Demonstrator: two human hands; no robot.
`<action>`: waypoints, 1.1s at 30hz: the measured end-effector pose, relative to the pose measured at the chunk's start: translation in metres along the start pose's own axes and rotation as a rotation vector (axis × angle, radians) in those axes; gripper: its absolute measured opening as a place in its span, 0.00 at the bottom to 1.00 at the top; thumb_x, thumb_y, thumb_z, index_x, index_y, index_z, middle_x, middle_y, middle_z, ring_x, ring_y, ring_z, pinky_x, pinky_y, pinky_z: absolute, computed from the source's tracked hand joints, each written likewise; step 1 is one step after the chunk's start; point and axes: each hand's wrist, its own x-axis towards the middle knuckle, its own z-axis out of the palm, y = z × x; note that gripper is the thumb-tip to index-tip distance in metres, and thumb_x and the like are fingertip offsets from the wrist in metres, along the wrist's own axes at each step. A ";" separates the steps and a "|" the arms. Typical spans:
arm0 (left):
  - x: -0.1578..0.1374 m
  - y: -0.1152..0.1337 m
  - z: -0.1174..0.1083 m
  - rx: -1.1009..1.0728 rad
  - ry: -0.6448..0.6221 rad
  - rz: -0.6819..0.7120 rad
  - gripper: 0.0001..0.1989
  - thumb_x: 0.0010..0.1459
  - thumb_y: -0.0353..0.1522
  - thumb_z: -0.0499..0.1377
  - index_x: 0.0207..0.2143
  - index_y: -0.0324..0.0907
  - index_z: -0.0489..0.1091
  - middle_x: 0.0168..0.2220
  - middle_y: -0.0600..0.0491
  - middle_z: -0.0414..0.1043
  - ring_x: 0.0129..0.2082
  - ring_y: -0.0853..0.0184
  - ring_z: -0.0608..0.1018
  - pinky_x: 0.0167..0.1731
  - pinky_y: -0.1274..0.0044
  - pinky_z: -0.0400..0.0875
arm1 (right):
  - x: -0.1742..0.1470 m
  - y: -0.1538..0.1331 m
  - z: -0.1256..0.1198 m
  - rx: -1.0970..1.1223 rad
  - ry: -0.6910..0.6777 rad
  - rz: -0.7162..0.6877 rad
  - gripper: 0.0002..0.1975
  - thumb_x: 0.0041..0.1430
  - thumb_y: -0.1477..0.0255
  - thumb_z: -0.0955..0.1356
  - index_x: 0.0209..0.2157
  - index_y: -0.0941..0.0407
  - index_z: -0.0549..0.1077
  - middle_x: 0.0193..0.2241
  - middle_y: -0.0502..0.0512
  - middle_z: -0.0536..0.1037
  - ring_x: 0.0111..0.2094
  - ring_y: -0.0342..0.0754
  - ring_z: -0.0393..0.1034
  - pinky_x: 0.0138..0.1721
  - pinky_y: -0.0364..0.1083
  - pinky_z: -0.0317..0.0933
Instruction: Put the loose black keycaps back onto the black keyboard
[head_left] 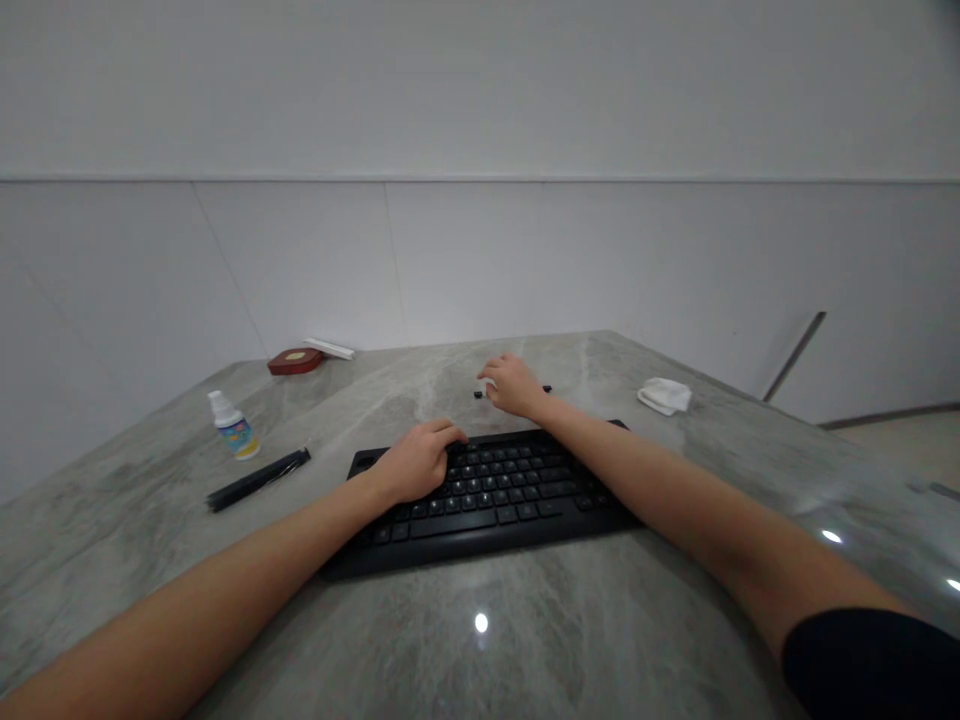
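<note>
A black keyboard (pixel 465 535) lies in front of me on the grey marbled table. My left hand (pixel 420 458) rests over its upper left part, with the index finger stretched towards the back edge and the other fingers partly hidden. Beyond the keyboard's back edge, my right hand (pixel 512 385) hovers low over the table, fingers apart and nothing visible between them. Just left of its fingertips lies a small black piece (pixel 478 395), perhaps a keycap. Another small black piece (pixel 547 388) shows behind the right wrist. My right forearm crosses above the keyboard's right side and hides part of it.
To the left stand a white spray bottle (pixel 236 430) with a blue and yellow label and, lying nearby, a long black object (pixel 259 480). A dark red box (pixel 295 361) and a white flat piece (pixel 330 349) lie by the wall. A folded white cloth (pixel 665 395) is at right.
</note>
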 end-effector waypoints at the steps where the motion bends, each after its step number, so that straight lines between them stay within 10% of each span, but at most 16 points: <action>1: 0.000 0.000 0.000 -0.003 0.001 0.003 0.23 0.48 0.17 0.46 0.43 0.39 0.71 0.43 0.48 0.72 0.44 0.64 0.74 0.50 0.71 0.69 | -0.001 0.000 0.005 -0.034 -0.014 -0.016 0.16 0.56 0.77 0.65 0.46 0.59 0.76 0.46 0.62 0.76 0.47 0.55 0.63 0.48 0.52 0.56; 22: 0.000 0.000 -0.001 0.005 0.003 0.009 0.23 0.49 0.17 0.46 0.43 0.39 0.71 0.42 0.49 0.72 0.44 0.64 0.75 0.50 0.70 0.69 | -0.007 -0.001 0.020 0.115 -0.121 -0.111 0.05 0.53 0.73 0.70 0.29 0.58 0.79 0.34 0.60 0.79 0.43 0.55 0.66 0.45 0.51 0.55; 33: 0.000 0.000 -0.001 -0.001 0.005 0.016 0.22 0.50 0.18 0.47 0.43 0.41 0.71 0.40 0.50 0.72 0.42 0.64 0.75 0.48 0.70 0.70 | -0.055 -0.043 -0.023 0.501 -0.136 -0.082 0.04 0.51 0.76 0.70 0.31 0.57 0.78 0.27 0.50 0.79 0.30 0.42 0.70 0.36 0.42 0.60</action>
